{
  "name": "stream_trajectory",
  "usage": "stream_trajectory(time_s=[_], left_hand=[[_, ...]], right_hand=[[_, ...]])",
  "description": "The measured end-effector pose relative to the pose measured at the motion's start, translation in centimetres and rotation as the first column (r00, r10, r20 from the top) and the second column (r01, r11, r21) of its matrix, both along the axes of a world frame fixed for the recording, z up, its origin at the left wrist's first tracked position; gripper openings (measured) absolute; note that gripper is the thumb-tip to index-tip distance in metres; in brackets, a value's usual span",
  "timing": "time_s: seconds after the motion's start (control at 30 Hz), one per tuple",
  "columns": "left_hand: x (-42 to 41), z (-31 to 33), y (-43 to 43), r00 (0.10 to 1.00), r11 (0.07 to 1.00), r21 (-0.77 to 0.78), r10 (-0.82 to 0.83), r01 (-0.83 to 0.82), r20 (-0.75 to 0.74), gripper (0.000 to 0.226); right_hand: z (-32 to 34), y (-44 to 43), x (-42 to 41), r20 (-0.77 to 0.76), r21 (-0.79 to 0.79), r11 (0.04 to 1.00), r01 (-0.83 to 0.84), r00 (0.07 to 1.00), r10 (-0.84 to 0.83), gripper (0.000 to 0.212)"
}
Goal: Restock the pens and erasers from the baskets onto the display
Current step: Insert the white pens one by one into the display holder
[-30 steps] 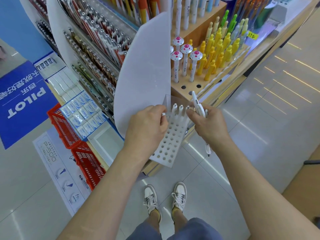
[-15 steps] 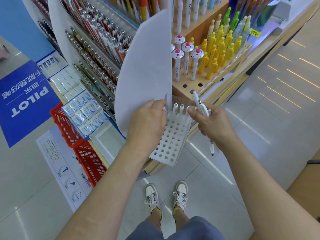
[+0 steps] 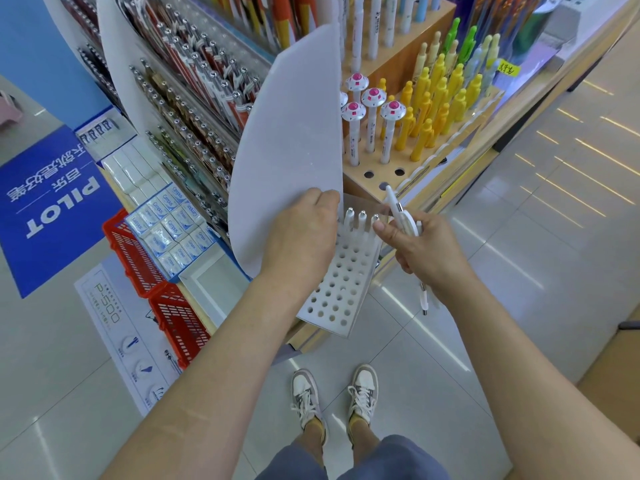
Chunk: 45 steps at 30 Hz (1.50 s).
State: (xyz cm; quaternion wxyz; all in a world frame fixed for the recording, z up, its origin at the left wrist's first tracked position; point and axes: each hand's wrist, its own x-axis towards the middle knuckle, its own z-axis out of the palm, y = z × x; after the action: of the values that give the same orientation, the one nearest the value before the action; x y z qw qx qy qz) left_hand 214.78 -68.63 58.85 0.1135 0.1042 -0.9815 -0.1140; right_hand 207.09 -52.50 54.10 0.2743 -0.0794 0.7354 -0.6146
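White pens point(image 3: 401, 218) are bunched in my gripping right hand point(image 3: 422, 251) beside the perforated rack point(image 3: 341, 282), my left hand point(image 3: 301, 237) curled at its corner, hold unclear; I'd seat each upright, back row first.

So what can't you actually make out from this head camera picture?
Head view:
- Left hand fingertips: behind its own knuckles, so what they touch at the white rack is hidden.
- White pens in the right hand: bunched under fingers, count unclear.
- Red baskets: contents hidden by their mesh walls and the boxed erasers.
- Yellow tag: print too small.
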Motion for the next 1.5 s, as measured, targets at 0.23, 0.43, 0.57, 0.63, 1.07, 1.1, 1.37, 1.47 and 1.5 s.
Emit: stream_trajectory(time_s=[0.23, 0.43, 0.57, 0.63, 1.07, 1.1, 1.37, 1.47, 1.5], left_hand=[[0.0, 0.2, -0.4, 1.000, 0.995, -0.094, 0.028, -0.028, 0.004, 0.024], [0.1, -1.2, 0.0, 1.000, 0.995, -0.096, 0.020, -0.018, 0.020, 0.026], [-0.7, -1.9, 0.4, 1.000, 0.998, -0.066, 0.020, -0.019, 0.022, 0.023], [-1.2, -2.2, 0.3, 0.998, 0.998, -0.049, 0.039, -0.037, 0.048, 0.022], [-1.7, -1.6, 0.2, 0.983, 0.983, -0.181, 0.006, 0.028, 0.185, 0.028], [-1.2, -1.7, 0.2, 0.990, 0.985, -0.168, -0.010, 0.034, 0.143, 0.033], [3.1, -1.6, 1.3, 0.989, 0.986, 0.167, 0.029, -0.005, -0.144, 0.017], [4.1, -1.4, 2.6, 0.994, 0.955, 0.290, 0.082, -0.057, -0.075, 0.017], [4.0, -1.0, 3.0, 0.991, 0.923, 0.372, 0.123, -0.098, -0.046, 0.018]], right_hand=[[0.0, 0.0, 0.0, 0.028, -0.020, 1.000, 0.010, 1.000, -0.009, 0.050], [-0.2, -0.1, -0.1, 0.027, -0.016, 1.000, 0.014, 1.000, -0.014, 0.054], [-0.1, -0.2, 0.0, 0.078, -0.049, 0.998, 0.034, 0.996, -0.030, 0.035], [-0.1, -0.3, 0.2, 0.111, -0.070, 0.996, 0.054, 0.993, -0.046, 0.030], [0.3, -0.5, 1.3, 0.163, -0.126, 0.981, 0.145, 0.979, -0.123, 0.021], [0.3, -0.6, 1.4, 0.171, -0.127, 0.979, 0.158, 0.976, -0.135, 0.021], [0.7, -0.9, 2.1, 0.123, -0.101, 0.951, 0.293, 0.952, -0.280, 0.017], [1.1, -0.6, 2.4, 0.146, -0.103, 0.953, 0.286, 0.952, -0.270, 0.011], [1.4, -0.4, 2.6, 0.148, -0.105, 0.967, 0.234, 0.965, -0.218, 0.012]])
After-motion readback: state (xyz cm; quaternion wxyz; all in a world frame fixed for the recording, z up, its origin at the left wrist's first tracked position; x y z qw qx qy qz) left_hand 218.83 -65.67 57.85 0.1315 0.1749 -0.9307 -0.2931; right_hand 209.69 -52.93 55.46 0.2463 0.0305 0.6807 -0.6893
